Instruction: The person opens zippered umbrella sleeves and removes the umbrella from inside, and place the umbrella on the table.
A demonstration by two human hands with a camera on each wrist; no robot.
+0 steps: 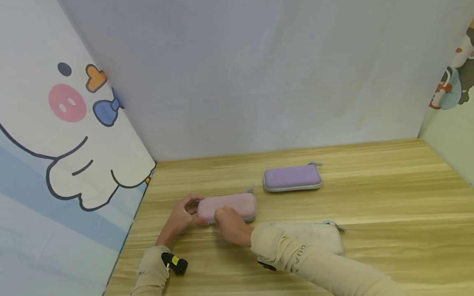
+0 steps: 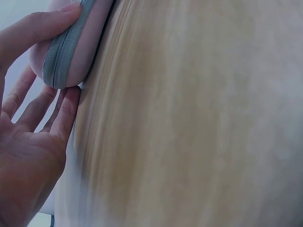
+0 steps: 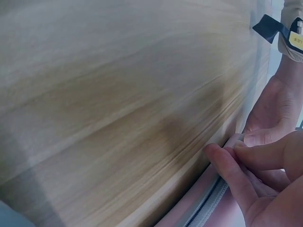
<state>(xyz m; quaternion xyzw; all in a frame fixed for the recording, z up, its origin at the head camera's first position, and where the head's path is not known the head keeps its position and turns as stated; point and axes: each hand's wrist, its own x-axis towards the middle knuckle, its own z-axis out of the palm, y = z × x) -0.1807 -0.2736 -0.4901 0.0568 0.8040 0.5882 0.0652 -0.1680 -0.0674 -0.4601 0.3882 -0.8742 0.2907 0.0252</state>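
A pink zip-up pencil case (image 1: 237,202) lies on the wooden table, with a grey-green zipper (image 2: 64,52) along its side. My left hand (image 1: 184,214) holds the left end of this case, thumb on the front side and the other fingers around the end. At the front edge, my right hand (image 1: 231,226) pinches at the zipper between thumb and curled index finger, as the right wrist view (image 3: 265,175) shows. Whatever small part sits between those fingertips is hidden. A fabric loop (image 1: 249,189) sticks up at the case's far right corner.
A purple pencil case (image 1: 292,177) lies farther back to the right. Under my right forearm, partly covered, is a cream pencil case (image 1: 318,235) with a grey loop. A pale curtain (image 1: 259,82) closes off the table's back edge, and a printed cloth (image 1: 74,164) hangs on the left.
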